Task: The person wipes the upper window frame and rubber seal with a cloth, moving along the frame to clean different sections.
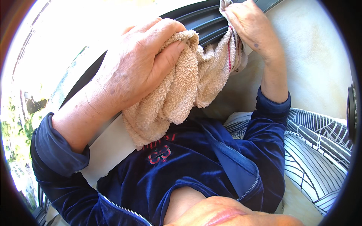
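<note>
A beige terry towel (181, 82) with red and dark stripes near one end hangs in folds between my two hands, in front of my chest. My left hand (135, 62) grips its upper left part, the thumb lying over the cloth. At the upper right, my right hand (251, 26) holds the striped end bunched between thumb and fingers. Behind the towel runs a dark window frame (203, 21) with parallel grooves; the cloth hides part of it. Whether the towel touches the frame I cannot tell.
Bright outdoor light and greenery (21, 132) show at the left. A white sill or ledge (113, 147) lies below my left forearm. At the right are a pale mottled wall (311, 56) and black-and-white patterned fabric (314, 161). A dark round object (351, 113) stands at the right rim.
</note>
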Action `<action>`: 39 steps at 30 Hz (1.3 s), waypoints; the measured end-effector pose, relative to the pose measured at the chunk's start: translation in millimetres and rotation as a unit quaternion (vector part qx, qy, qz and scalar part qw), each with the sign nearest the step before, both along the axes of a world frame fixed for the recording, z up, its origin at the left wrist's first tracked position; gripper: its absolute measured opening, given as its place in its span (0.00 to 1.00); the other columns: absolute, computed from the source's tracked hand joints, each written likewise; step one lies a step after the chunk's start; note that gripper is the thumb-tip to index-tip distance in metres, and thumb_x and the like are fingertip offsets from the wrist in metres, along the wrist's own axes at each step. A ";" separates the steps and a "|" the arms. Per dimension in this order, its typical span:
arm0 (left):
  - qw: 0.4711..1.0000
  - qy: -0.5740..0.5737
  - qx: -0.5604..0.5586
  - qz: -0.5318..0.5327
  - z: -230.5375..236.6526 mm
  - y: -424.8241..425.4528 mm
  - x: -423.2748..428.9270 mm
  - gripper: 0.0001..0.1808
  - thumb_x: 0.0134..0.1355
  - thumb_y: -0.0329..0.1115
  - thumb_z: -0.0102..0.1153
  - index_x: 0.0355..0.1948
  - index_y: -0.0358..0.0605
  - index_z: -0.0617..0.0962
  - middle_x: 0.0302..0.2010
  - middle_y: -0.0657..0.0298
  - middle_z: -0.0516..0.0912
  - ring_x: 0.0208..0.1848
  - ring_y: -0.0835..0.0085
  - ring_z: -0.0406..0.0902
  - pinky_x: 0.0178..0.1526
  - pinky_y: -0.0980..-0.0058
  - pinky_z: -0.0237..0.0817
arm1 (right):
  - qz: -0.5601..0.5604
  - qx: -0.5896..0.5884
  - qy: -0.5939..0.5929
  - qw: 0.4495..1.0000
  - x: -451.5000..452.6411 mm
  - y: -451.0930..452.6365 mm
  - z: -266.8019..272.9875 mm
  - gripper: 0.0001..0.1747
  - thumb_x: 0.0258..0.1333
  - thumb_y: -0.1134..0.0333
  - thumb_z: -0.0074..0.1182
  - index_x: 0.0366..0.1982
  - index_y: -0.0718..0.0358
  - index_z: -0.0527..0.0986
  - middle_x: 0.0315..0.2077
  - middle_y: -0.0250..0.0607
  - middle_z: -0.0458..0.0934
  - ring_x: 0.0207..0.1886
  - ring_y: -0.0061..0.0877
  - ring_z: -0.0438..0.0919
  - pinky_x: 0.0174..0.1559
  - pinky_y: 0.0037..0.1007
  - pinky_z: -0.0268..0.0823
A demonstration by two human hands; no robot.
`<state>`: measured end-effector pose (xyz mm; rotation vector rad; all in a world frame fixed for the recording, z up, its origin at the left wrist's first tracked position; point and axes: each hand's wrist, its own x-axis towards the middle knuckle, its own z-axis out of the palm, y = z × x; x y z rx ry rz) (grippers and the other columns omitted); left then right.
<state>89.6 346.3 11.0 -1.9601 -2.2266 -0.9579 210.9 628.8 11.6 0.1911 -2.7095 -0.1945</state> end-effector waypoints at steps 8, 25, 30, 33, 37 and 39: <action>0.997 -0.067 -0.028 -0.014 -6.7 -0.3 -5.4 0.16 0.77 0.37 0.51 0.59 0.42 0.78 0.49 0.54 0.83 0.52 0.60 0.82 0.57 0.66 0.71 | 0.006 0.234 -0.077 0.969 -19.0 28.9 -1.3 0.16 0.67 0.62 0.50 0.24 0.59 0.75 0.24 0.41 0.79 0.34 0.40 0.76 0.38 0.42 0.67; 0.993 -0.113 -0.036 -0.014 -5.6 2.7 -0.9 0.18 0.78 0.41 0.50 0.62 0.45 0.77 0.45 0.56 0.86 0.48 0.68 0.84 0.53 0.69 0.73 | -0.109 0.047 -0.032 0.992 -14.0 13.0 -17.2 0.23 0.70 0.52 0.51 0.32 0.62 0.86 0.37 0.45 0.80 0.47 0.42 0.76 0.54 0.44 0.66; 0.989 -0.140 -0.038 0.000 -8.6 -0.1 -0.5 0.18 0.78 0.42 0.50 0.62 0.47 0.77 0.44 0.56 0.86 0.48 0.68 0.84 0.53 0.69 0.73 | -0.083 0.072 -0.065 0.992 -19.4 23.6 -17.3 0.23 0.71 0.53 0.50 0.29 0.62 0.85 0.35 0.46 0.81 0.47 0.43 0.77 0.53 0.43 0.68; 0.990 -0.137 -0.016 0.012 -7.9 -2.5 2.5 0.17 0.78 0.42 0.51 0.62 0.48 0.76 0.43 0.54 0.86 0.47 0.63 0.85 0.53 0.67 0.74 | -0.104 0.078 -0.054 0.990 -17.2 22.2 -19.2 0.21 0.71 0.55 0.51 0.29 0.61 0.84 0.31 0.44 0.81 0.43 0.43 0.78 0.50 0.44 0.69; 0.995 -0.095 -0.002 0.013 -6.5 -4.3 2.8 0.17 0.77 0.42 0.52 0.61 0.48 0.77 0.43 0.51 0.86 0.47 0.55 0.85 0.52 0.64 0.74 | -0.112 0.173 -0.034 0.978 -18.4 24.6 -28.4 0.17 0.67 0.62 0.57 0.54 0.56 0.80 0.42 0.39 0.85 0.46 0.32 0.83 0.47 0.34 0.79; 0.997 -0.077 -0.001 0.010 -5.2 -4.3 1.3 0.17 0.76 0.42 0.52 0.61 0.49 0.77 0.43 0.50 0.86 0.47 0.53 0.85 0.52 0.64 0.74 | -0.213 0.010 -0.044 0.976 -19.0 29.1 -31.2 0.19 0.64 0.65 0.59 0.56 0.54 0.79 0.41 0.38 0.83 0.45 0.31 0.83 0.45 0.31 0.80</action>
